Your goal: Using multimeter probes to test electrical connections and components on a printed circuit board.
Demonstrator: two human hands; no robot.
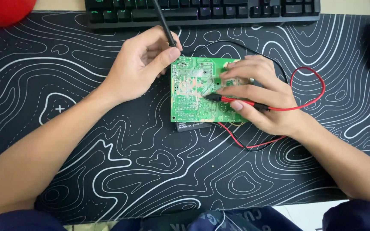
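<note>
Head view — right hand (262, 100) pinches red probe (232, 101).

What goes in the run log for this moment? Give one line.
left hand: holds black probe | right hand: holds red probe, tip on green circuit board | board lies on black desk mat

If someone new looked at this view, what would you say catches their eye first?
The green circuit board at the middle of the black desk mat with white contour lines stands out first. The right hand presses a red probe against it, while the left hand holds a black probe at its upper edge. A black keyboard lies along the top.
</note>
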